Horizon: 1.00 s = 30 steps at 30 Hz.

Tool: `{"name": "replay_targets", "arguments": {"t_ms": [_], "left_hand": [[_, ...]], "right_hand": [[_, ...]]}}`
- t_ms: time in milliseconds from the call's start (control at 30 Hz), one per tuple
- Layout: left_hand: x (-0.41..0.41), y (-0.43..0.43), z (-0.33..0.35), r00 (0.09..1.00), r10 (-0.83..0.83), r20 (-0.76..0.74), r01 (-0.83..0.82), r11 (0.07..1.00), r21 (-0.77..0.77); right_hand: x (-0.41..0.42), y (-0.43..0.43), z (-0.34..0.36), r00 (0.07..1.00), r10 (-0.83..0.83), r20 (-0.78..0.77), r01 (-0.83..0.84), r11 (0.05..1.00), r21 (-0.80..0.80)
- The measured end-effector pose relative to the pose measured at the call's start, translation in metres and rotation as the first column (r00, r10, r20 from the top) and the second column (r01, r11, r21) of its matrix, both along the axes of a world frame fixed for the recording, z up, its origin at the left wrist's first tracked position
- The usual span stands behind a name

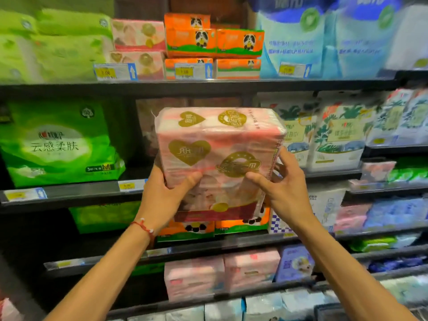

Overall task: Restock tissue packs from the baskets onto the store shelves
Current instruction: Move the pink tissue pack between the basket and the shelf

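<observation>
A large pink tissue pack [215,144] with gold hearts and rings is held up in front of the middle shelf [76,192]. My left hand [165,195] grips its lower left side, thumb across the front. On the lower right edge my right hand [282,181] holds it, thumb on the front and fingers behind. The pack is level with a dark gap in the shelf between a green pack [58,142] and white leaf-printed packs [328,133]. Another pink pack shows dimly at the back of that gap.
The top shelf holds green, pink, orange panda [213,41] and blue packs [324,35]. Below are orange panda boxes [192,228], pink packs [220,274] and blue ones. Price tags line the shelf edges. No basket is in view.
</observation>
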State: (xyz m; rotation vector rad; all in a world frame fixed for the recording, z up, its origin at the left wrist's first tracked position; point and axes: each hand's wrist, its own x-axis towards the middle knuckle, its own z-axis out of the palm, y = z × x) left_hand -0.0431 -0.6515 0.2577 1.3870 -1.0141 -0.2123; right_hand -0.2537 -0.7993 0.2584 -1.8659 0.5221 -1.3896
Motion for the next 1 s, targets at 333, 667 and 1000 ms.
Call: {"name": "replay_targets", "arguments": {"t_ms": [333,667,1000], "left_hand": [[0.033,-0.088,0.033,0.965,0.205,0.166,-0.175,0.969,-0.176],[0.065,-0.136,0.014,0.972,0.187,0.143,-0.168,0.977,-0.134],[0.103,-0.169,-0.016,0.991,0.094,0.091,-0.093,0.996,-0.010]], "right_hand": [[0.044,-0.106,0.035,0.990,0.071,0.122,-0.063,0.996,-0.067],[0.082,-0.157,0.019,0.991,0.097,0.090,-0.093,0.995,-0.048],[0.108,-0.174,-0.010,0.991,0.121,0.052,-0.125,0.988,0.090]]}}
